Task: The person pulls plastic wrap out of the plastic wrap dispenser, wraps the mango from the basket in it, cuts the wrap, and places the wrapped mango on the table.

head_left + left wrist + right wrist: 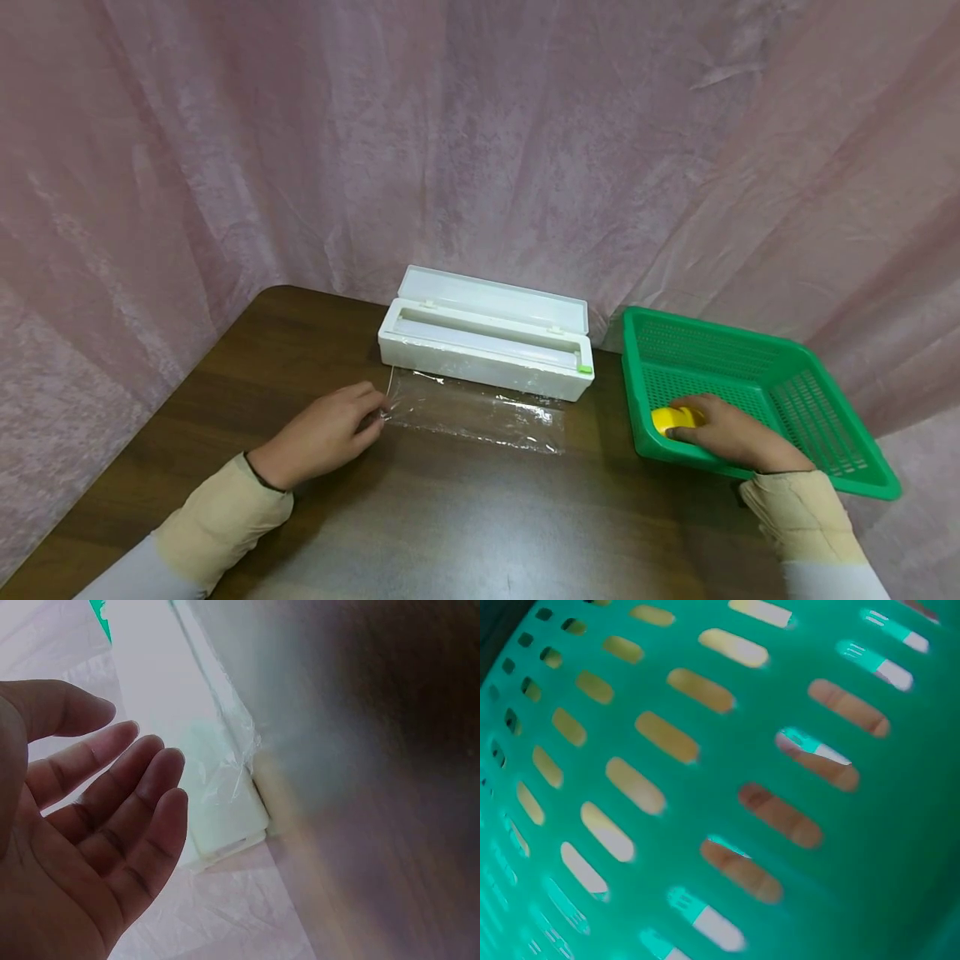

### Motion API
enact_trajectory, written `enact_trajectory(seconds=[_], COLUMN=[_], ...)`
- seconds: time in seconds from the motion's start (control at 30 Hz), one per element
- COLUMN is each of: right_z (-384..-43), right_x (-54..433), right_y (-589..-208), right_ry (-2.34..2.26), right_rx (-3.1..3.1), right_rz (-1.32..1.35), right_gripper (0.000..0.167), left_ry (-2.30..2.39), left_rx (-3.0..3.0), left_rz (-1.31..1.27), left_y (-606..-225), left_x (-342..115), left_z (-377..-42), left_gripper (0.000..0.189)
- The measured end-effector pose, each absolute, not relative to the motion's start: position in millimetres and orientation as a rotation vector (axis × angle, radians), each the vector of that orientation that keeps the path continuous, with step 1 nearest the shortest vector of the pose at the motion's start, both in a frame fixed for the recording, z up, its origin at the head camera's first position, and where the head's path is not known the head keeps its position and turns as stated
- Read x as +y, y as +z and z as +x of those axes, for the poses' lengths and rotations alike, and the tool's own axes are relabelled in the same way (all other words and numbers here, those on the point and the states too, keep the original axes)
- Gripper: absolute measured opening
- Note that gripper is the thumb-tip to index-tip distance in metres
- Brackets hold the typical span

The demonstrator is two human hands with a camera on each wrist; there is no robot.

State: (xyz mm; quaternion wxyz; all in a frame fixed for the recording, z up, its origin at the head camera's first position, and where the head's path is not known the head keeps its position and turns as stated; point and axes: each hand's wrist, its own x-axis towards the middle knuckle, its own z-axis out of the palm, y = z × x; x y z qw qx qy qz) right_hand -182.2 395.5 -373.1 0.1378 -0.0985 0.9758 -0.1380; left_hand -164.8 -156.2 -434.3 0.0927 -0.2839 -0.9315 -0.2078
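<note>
Inside the green plastic basket, my right hand grips a glossy, rounded yellow object near the left front corner. Through the wall slots in the right wrist view, parts of the yellow object and my fingers show. A white cling film dispenser stands at the back of the table. Clear plastic film hangs from its front onto the tabletop. My left hand is at the film's left edge. In the left wrist view its fingers are loosely bent, thumb apart, nothing between them.
The dispenser's lid stands raised at the back, and a small green slider sits at its right end. A pink curtain hangs behind the brown wooden table. The basket is right of the dispenser.
</note>
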Motion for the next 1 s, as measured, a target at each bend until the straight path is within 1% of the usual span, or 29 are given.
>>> enact_trajectory(seconds=[0.2, 0.33, 0.47, 1.0], right_z=[-185, -187, -188, -198], right_x=[396, 398, 400, 408], right_y=[-373, -374, -374, -376], right_ry=[-0.385, -0.387, -0.363, -0.261], right_rx=[2.814, 2.806, 2.805, 2.744], right_rz=[-0.298, -0.329, -0.340, -0.337], right_gripper=[0.061, 0.057, 0.057, 0.080], left_ry=[-0.614, -0.617, -0.626, -0.625], left_rx=[-2.779, -2.794, -2.788, -2.780], left_rz=[-0.826, -0.819, -0.819, -0.823], left_y=[-432, -433, -435, -434], left_x=[-159, -160, -160, -162], left_z=[-165, -165, -165, -165], left_gripper=[0.012, 0.013, 0.014, 0.013])
